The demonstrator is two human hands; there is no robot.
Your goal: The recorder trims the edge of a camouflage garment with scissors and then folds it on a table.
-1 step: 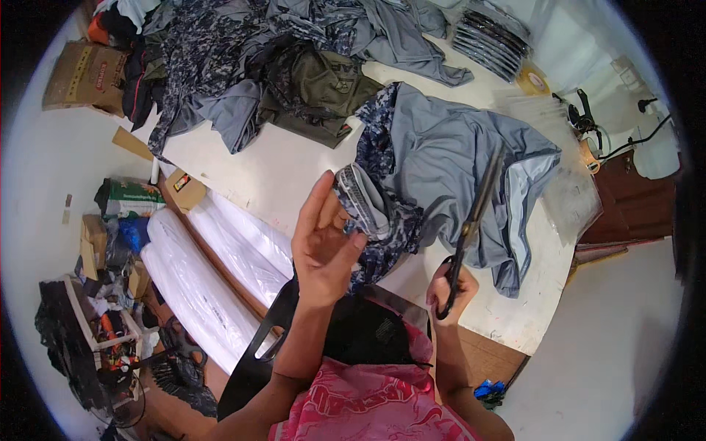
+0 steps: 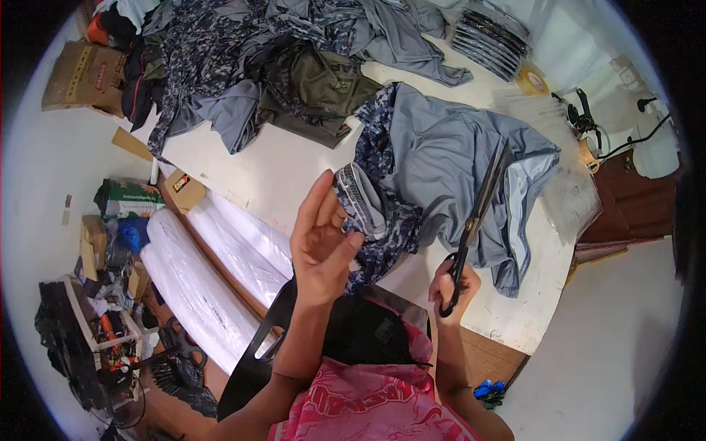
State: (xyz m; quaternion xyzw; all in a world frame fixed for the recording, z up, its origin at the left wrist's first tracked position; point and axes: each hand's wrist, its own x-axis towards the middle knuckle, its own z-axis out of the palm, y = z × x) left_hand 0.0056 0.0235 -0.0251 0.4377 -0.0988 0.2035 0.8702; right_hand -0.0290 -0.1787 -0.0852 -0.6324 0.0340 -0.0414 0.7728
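My left hand (image 2: 321,246) grips a garment by the edge of its blue camouflage sleeve (image 2: 364,202), with the thumb in front and the fingers partly hidden behind the cloth. The rest of this garment (image 2: 456,158) is plain grey with camouflage panels, and it spreads over the white table to the right. In my right hand (image 2: 450,290) is a pair of large scissors (image 2: 478,209) with dark handles. Their long blades point away and slightly right, above the grey cloth, and stand slightly apart at the tips. They do not reach the sleeve in my left hand.
More camouflage and grey garments (image 2: 213,62) are heaped at the table's far side, beside a stack of bagged items (image 2: 491,40). Tape rolls (image 2: 588,156) lie at the right. White wrapped rolls (image 2: 195,287) lean below the table's left edge, near a cluttered crate (image 2: 110,338).
My right hand and the scissors have shifted very slightly to the right, and the blades look a little farther apart. My left hand stays almost still on the sleeve.
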